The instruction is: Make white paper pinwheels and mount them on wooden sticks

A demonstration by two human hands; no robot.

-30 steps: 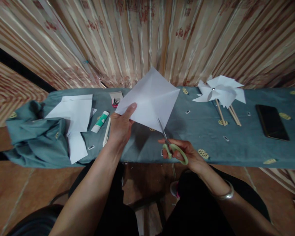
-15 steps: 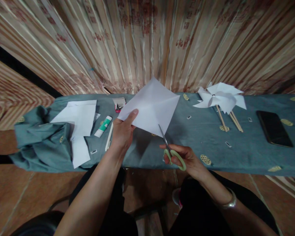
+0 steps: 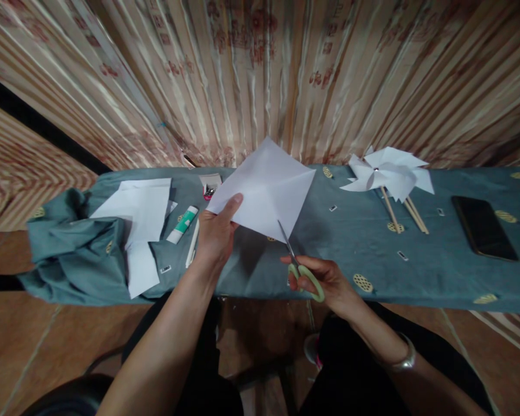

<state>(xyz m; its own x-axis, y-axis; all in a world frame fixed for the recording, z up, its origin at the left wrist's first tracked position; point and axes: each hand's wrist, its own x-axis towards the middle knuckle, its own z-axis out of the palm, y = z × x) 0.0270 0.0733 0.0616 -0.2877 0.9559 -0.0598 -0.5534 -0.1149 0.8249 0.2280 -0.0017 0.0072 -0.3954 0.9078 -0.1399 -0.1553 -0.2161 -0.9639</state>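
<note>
My left hand (image 3: 216,237) pinches the light, floppy paper square (image 3: 266,188) by one corner; my right hand (image 3: 325,280) grips scissors (image 3: 301,268) at its lower edge.

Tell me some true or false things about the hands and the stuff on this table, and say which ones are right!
1. The left hand holds the white paper square up above the table. True.
2. The right hand holds scissors with red handles. False: the handles are light green.
3. The paper pinwheels lie to the right of the held paper. True.
4. The black phone lies at the left end of the table. False: it lies near the right end, past the pinwheels.
</note>
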